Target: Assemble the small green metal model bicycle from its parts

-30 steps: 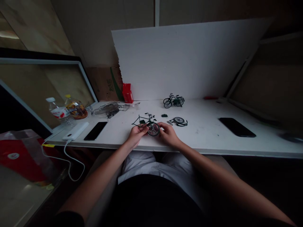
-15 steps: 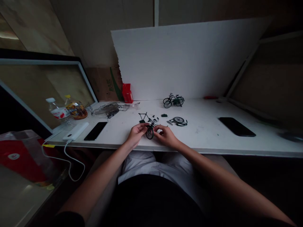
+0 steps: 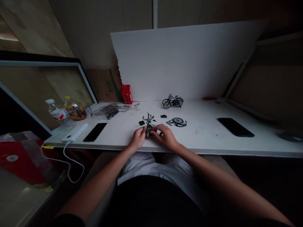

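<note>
A small dark-green model bicycle [image 3: 148,130], partly built, stands between my hands at the near side of the white table, its wheel seen nearly edge-on and its frame reaching away from me. My left hand [image 3: 139,138] grips it at the wheel from the left, fingers closed. From the right, the thumb and fingertips of my right hand [image 3: 165,135] pinch at the same wheel; the exact spot is hidden. Just beyond lies a small green block [image 3: 141,123] among tiny loose parts. A second green piece [image 3: 163,116] and a loose wheel with a curved dark part [image 3: 178,121] lie farther right.
Assembled model bicycles [image 3: 173,101] stand at the back against a white board [image 3: 189,60]. Leftward are part sprues in plastic [image 3: 107,110], a red box [image 3: 127,94], bottles [image 3: 75,110], a phone [image 3: 95,132] and a white power bank [image 3: 75,131]. Another phone [image 3: 236,127] lies right.
The model bicycle has turned: its frame, which slanted to the far left, now points straight away, and the wheel shows more edge-on. My left fingers have drawn back beside the wheel.
</note>
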Demonstrator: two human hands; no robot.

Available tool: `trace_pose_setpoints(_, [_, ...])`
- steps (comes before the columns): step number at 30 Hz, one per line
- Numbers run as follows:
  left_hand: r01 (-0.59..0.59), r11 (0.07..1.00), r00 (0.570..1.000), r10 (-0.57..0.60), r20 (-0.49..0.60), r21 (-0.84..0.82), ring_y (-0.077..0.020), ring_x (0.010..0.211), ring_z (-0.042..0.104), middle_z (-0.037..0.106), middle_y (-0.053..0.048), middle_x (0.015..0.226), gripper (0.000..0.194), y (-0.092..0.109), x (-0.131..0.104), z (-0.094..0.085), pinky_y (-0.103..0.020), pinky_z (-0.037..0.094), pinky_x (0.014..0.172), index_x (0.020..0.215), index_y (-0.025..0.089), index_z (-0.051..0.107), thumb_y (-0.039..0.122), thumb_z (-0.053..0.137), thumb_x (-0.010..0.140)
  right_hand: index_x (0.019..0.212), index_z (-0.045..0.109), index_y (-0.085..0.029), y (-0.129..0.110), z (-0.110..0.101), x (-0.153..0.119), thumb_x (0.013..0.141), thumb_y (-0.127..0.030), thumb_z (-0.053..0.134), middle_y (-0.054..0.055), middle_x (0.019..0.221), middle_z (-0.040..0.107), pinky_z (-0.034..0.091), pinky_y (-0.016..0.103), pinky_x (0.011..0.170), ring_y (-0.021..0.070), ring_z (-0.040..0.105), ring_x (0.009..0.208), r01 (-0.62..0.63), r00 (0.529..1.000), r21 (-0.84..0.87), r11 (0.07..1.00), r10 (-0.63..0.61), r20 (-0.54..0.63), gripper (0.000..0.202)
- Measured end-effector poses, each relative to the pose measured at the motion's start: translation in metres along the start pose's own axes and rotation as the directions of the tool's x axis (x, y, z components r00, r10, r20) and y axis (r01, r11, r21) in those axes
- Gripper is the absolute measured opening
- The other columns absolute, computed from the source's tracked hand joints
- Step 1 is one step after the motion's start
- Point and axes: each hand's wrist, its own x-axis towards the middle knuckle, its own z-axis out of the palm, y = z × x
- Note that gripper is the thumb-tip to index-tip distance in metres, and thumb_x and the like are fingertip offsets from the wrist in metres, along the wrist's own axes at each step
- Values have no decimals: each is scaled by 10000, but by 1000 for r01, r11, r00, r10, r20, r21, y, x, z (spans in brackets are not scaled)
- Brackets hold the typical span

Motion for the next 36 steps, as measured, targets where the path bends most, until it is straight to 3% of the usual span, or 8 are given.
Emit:
trace_pose_setpoints(4, [98,987,994,-92,53,-126,-165,655,621,710,-59,825,686,4,1,-2,-269,518,580,1004,130,725,782,721,790,993,707,-217,-2,0,0,1009,-236,659,75,966,751,515,358,806,227,677,885,14,999,-4,1000,-14,-29,55])
trace_pose_setpoints(9, [185,946,982,-171,76,-266,-231,936,711,758,-129,1127,753,6,2,-8,-313,581,769,1219,134,719,605,925,669,973,682,-217,-1,2,0,1030,-253,620,70,944,738,513,350,768,217,669,843,0,999,6,1000,0,-41,92])
trace_pose_setpoints(12, [206,918,978,-187,90,-338,-236,1010,721,760,-129,1167,685,7,1,-10,-339,576,883,1259,147,716,470,948,701,1028,679,-222,0,3,0,1022,-242,615,75,1005,740,525,354,799,223,679,904,9,999,28,1000,-7,-39,67])
trace_pose_setpoints(16, [245,891,969,-208,136,-382,-250,989,741,776,-136,1141,666,10,0,-11,-361,578,887,1291,141,702,437,928,739,1059,682,-224,1,3,-1,1002,-230,632,72,1019,735,531,352,802,221,674,919,4,999,48,999,-2,-53,76])
trace_pose_setpoints(27, [181,914,977,-125,173,-364,-302,1158,716,769,-165,1199,652,17,-1,-9,-425,534,1021,1275,135,676,345,949,721,1030,706,-229,0,3,-1,1015,-290,625,93,1016,751,535,387,837,243,677,931,-5,998,31,999,7,-58,103])
trace_pose_setpoints(36, [174,916,979,-120,166,-362,-287,1202,693,746,-172,1272,712,18,-2,-8,-429,532,1034,1318,148,636,254,957,691,1048,706,-192,5,3,1,1002,-345,636,81,1017,751,523,326,777,202,672,856,-138,990,169,976,137,18,174])
